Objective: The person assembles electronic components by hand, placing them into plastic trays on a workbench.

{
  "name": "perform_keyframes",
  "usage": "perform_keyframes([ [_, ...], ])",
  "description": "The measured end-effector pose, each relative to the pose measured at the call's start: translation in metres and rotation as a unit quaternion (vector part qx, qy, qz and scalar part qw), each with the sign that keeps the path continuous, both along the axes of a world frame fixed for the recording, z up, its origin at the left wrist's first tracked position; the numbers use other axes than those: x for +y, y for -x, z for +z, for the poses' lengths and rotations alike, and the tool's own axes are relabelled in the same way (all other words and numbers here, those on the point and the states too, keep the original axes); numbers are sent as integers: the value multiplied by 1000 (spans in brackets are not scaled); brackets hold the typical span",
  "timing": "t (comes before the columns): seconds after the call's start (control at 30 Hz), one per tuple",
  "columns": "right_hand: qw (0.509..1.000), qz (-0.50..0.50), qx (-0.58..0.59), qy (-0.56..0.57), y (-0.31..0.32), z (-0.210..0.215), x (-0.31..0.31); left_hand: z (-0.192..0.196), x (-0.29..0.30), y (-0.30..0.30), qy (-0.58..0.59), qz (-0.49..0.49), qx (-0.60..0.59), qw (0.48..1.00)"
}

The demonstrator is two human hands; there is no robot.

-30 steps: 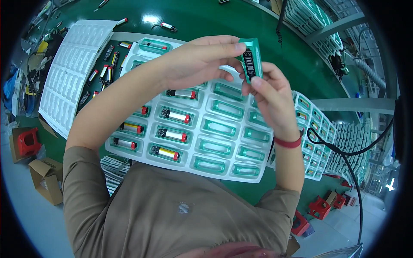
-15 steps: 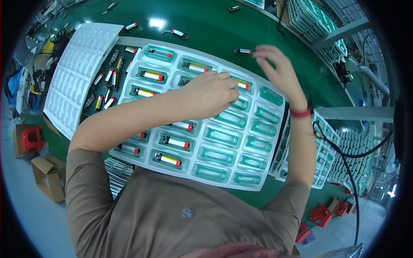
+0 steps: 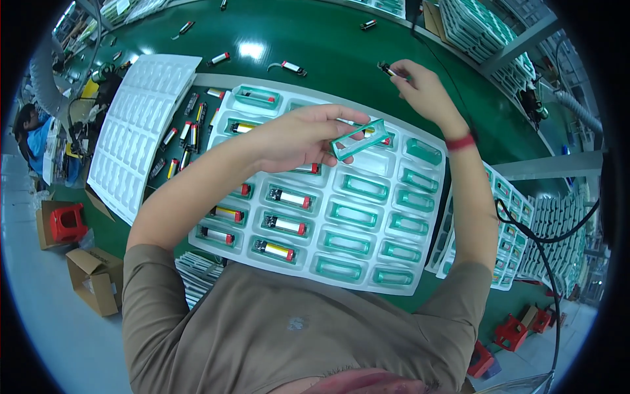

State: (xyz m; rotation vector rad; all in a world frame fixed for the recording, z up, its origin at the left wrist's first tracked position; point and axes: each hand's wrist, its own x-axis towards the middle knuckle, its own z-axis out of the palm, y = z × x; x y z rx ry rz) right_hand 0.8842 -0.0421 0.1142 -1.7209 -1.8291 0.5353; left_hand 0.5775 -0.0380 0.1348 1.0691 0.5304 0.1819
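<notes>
Looking down at a green table (image 3: 308, 39) in a workshop, with a big white tray (image 3: 367, 220) as the landmark. Left hand (image 3: 298, 134) hovers over the tray's top middle, pinching a green frame (image 3: 357, 139). Right hand (image 3: 423, 88), beyond the tray's far right corner, pinches a small cell (image 3: 388, 68). Left of the tray sits an empty white tray (image 3: 141, 128) and loose cells (image 3: 180, 141). Cardboard boxes (image 3: 92, 279) and a red stool (image 3: 65, 222) are on the floor off to the left. Stacks at the picture's right rim are too warped to read.

green rectangular frame (image 3: 357, 139) tilted, pinched above white tray; small dark cylindrical part (image 3: 387, 68) lifted at 1 o'clock.
</notes>
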Motion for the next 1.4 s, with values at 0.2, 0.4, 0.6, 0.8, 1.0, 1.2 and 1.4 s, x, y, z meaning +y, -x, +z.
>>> perform_keyframes([
  [0.2,959,-24,272,-72,73,50,-121,-3,3,13,228,-45,-81,969],
  [0.4,969,94,-64,-217,102,48,-146,-9,-14,5,127,-4,-134,983],
  [0.6,960,64,-122,-245,110,44,-148,-12,-22,1,130,0,-146,981],
  [0.8,937,64,-209,-273,118,39,-150,-12,-29,-2,105,28,-143,984],
  [1.0,922,69,-268,-270,121,43,-152,-10,-25,-1,116,22,-164,979],
  [1.2,916,65,-304,-252,127,40,-150,-2,-37,-4,71,64,-90,991],
  [1.4,976,25,-69,-205,112,30,-155,-6,-38,0,-83,18,-36,996],
])
